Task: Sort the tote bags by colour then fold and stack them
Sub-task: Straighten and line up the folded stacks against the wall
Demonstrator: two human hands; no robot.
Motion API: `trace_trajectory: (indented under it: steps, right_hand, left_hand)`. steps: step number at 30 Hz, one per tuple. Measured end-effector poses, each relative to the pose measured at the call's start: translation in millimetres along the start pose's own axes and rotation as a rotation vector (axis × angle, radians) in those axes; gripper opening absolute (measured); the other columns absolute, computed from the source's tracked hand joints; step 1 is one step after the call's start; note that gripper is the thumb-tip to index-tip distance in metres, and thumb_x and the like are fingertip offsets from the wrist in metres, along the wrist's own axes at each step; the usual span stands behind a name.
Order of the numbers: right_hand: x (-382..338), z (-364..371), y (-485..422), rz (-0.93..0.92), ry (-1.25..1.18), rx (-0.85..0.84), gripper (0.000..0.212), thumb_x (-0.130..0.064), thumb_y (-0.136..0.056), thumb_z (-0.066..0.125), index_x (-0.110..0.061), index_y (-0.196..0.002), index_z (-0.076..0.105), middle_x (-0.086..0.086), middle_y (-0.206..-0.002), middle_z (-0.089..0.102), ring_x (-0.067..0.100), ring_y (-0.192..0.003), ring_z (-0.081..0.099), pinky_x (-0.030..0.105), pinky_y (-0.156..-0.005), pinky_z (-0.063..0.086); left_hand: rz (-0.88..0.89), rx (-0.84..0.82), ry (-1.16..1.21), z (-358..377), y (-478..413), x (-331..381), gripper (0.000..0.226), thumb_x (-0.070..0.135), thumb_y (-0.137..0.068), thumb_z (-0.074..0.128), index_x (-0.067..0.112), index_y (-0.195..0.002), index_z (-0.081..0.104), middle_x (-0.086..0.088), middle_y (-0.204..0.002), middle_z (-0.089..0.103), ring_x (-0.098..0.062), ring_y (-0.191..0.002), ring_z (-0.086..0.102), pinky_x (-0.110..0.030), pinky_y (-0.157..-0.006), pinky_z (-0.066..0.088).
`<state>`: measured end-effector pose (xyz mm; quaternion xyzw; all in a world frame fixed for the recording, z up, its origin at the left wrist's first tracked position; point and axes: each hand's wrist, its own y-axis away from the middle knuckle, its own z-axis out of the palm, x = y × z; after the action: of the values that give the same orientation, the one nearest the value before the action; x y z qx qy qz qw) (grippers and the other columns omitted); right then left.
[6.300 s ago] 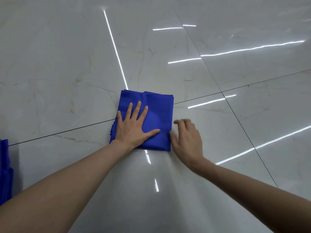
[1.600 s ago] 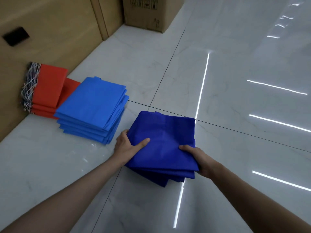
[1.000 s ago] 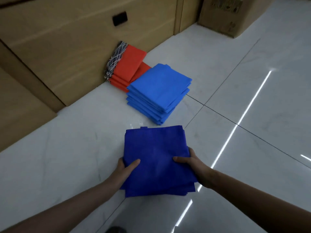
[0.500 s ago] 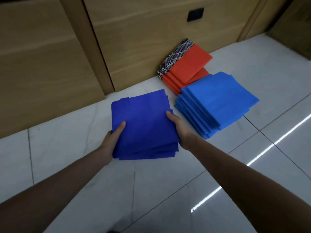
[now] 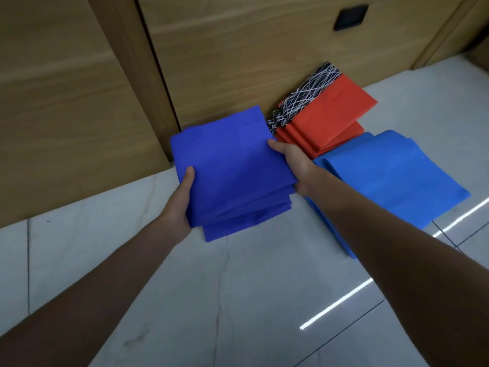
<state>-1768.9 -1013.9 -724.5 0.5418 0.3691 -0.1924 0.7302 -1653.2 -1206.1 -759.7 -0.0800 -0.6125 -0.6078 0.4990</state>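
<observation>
A stack of folded dark blue tote bags [image 5: 230, 168] sits between my two hands, close to the wooden wall. My left hand [image 5: 180, 202] grips its near left edge, thumb on top. My right hand [image 5: 293, 162] grips its right edge, thumb on top and fingers hidden under the stack. To the right lies a stack of folded light blue tote bags [image 5: 391, 173] on the floor. Behind that, a stack of folded red tote bags [image 5: 328, 117] with a black-and-white patterned band leans at the wall. Whether the dark blue stack touches the floor, I cannot tell.
A wooden panelled wall [image 5: 79, 96] runs along the back, with a dark vertical post [image 5: 148, 62] and a black square fitting [image 5: 349, 17]. Glossy white marble floor tiles [image 5: 225, 300] lie under my arms.
I have carried the dark blue stack away from the open floor toward the wall, and it now sits just left of the red and light blue stacks, both hands still holding it.
</observation>
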Motion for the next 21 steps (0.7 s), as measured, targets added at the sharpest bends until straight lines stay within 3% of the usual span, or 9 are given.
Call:
trace_trajectory:
  steps: [3,5,8,11,13,15,17,18,21]
  right_hand:
    - [-7.8,3.0,-12.0,-0.062,0.011,-0.005,0.03,-0.031,-0.1,0.042,-0.015,-0.121,0.057,0.002,-0.092,0.067,0.015,-0.067,0.068,0.023,-0.053,0.054]
    - [-9.6,0.4,-24.0,-0.082,0.045,-0.023,0.035,-0.027,-0.102,0.037,-0.02,-0.134,0.048,0.001,-0.098,0.065,0.016,-0.076,0.066,0.026,-0.057,0.055]
    - [-13.9,-3.6,-40.1,-0.018,0.095,-0.042,0.037,-0.03,-0.102,0.038,-0.028,-0.138,0.043,0.002,-0.102,0.064,0.02,-0.084,0.064,0.032,-0.065,0.053]
    - [-18.6,-6.7,-55.4,0.03,0.189,-0.028,0.04,-0.037,-0.098,0.045,-0.023,-0.136,0.046,0.007,-0.109,0.065,0.025,-0.092,0.064,0.037,-0.078,0.053]
    - [-21.0,-6.7,-60.8,-0.039,0.336,-0.027,0.046,-0.039,-0.097,0.049,-0.018,-0.137,0.045,0.009,-0.122,0.062,0.025,-0.101,0.063,0.04,-0.088,0.052]
    - [-25.4,-5.3,-56.8,-0.189,0.477,-0.012,0.05,-0.036,-0.096,0.051,-0.011,-0.138,0.042,0.004,-0.13,0.056,0.019,-0.106,0.059,0.031,-0.092,0.049]
    - [-36.8,-4.3,-40.5,-0.396,0.569,0.008,0.047,-0.028,-0.098,0.051,-0.005,-0.137,0.04,-0.005,-0.117,0.054,0.01,-0.104,0.051,0.014,-0.084,0.045]
    - [-43.9,-6.1,-30.9,-0.546,0.621,0.021,0.044,-0.025,-0.098,0.051,-0.004,-0.135,0.041,-0.003,-0.116,0.054,0.009,-0.106,0.049,0.014,-0.087,0.044]
    - [-56.5,-17.2,3.4,-1.153,1.088,0.205,0.056,-0.032,-0.094,0.053,-0.005,-0.141,0.039,0.017,-0.142,0.04,0.03,-0.128,0.04,0.038,-0.109,0.031]
  left_hand:
    - [-0.003,0.093,-0.029,8.1,-8.4,7.3,0.043,0.062,-0.083,0.053,0.028,-0.11,0.055,0.007,-0.097,0.064,-0.015,-0.091,0.062,-0.035,-0.075,0.052]
    - [-0.031,0.127,-0.034,13.0,-16.8,12.3,0.04,0.061,-0.082,0.056,0.027,-0.101,0.056,0.005,-0.091,0.062,-0.017,-0.087,0.061,-0.036,-0.074,0.052]
    - [-0.062,0.135,0.007,18.5,-28.4,16.8,0.042,0.063,-0.079,0.059,0.026,-0.098,0.056,0.002,-0.097,0.062,-0.02,-0.092,0.061,-0.04,-0.084,0.051]
    - [-0.04,0.151,-0.008,20.8,-30.7,13.3,0.057,0.068,-0.076,0.057,0.024,-0.113,0.056,0.002,-0.108,0.063,-0.02,-0.098,0.061,-0.039,-0.084,0.052]
    - [-0.002,0.169,-0.053,19.8,-27.7,12.5,0.079,0.075,-0.07,0.056,0.021,-0.128,0.05,0.002,-0.12,0.061,-0.021,-0.103,0.061,-0.038,-0.084,0.052]
    - [0.084,0.249,-0.111,17.9,-20.5,16.4,0.096,0.08,-0.066,0.055,0.022,-0.141,0.037,0.002,-0.135,0.051,-0.022,-0.117,0.054,-0.042,-0.096,0.047]
    - [0.286,0.312,-0.181,17.2,-6.5,21.8,0.1,0.075,-0.07,0.053,0.024,-0.149,0.02,0.004,-0.15,0.032,-0.019,-0.134,0.036,-0.039,-0.11,0.033]
    - [0.39,0.325,-0.242,16.9,4.9,21.5,0.103,0.073,-0.07,0.053,0.024,-0.151,0.012,0.006,-0.154,0.021,-0.016,-0.139,0.026,-0.037,-0.113,0.026]
    - [0.576,0.278,-0.583,8.3,38.6,2.4,0.117,0.069,-0.06,0.061,0.033,-0.149,-0.006,0.007,-0.158,-0.003,-0.014,-0.144,0.006,-0.037,-0.115,0.015]
